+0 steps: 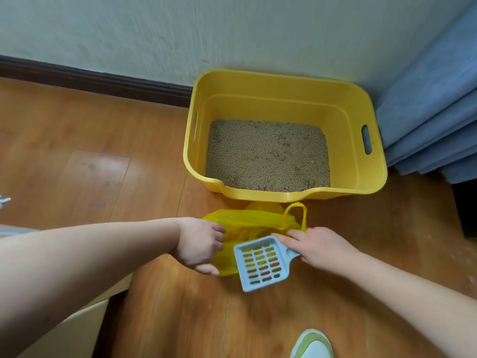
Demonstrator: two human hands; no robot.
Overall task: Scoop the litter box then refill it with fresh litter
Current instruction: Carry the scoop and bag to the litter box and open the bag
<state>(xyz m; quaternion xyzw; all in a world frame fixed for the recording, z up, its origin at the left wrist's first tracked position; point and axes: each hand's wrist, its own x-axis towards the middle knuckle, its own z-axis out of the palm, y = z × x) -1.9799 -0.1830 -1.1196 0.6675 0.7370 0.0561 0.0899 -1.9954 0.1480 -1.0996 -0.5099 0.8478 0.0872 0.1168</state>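
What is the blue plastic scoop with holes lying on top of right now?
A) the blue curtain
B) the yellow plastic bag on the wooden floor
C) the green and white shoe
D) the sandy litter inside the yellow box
B: the blue plastic slotted scoop is over the crumpled yellow plastic bag in front of the yellow plastic litter box, with yellow showing through its slots and its handle in the right hand.

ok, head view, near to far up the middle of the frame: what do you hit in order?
Shoe → slotted blue scoop, held by the right hand → yellow plastic bag, gripped by the left hand → yellow litter box holding litter → wall.
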